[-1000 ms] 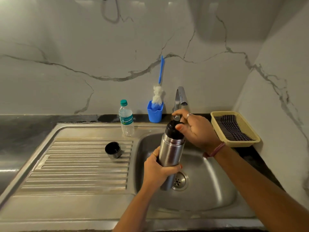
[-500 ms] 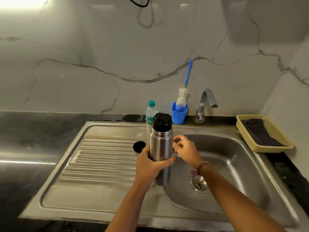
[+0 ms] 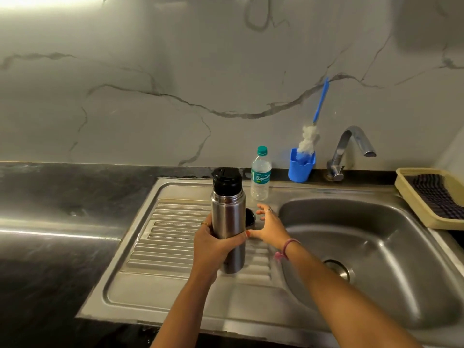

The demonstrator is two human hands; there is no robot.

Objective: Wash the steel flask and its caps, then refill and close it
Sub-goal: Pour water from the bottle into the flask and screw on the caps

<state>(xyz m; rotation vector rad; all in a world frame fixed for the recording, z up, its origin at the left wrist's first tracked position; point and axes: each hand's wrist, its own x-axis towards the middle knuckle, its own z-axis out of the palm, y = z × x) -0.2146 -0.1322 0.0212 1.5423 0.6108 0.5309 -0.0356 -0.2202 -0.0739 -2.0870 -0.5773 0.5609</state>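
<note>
Left hand (image 3: 213, 243) fingers wrap the steel flask (image 3: 228, 229), held upright over the ribbed drainboard (image 3: 170, 237) with its black inner cap (image 3: 227, 180) fitted. Right hand (image 3: 270, 227), fingers spread and holding nothing, hovers beside the outer cap (image 3: 250, 217) lying on the drainboard behind the flask.

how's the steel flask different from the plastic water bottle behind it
The steel flask is opaque brushed metal with a wide black cap; the plastic bottle is clear, labelled, with a small green cap. The flask looks taller and thicker. The left hand grips the flask above the draining board; the bottle stands untouched by the sink's back edge. Both are upright and capped.
</note>
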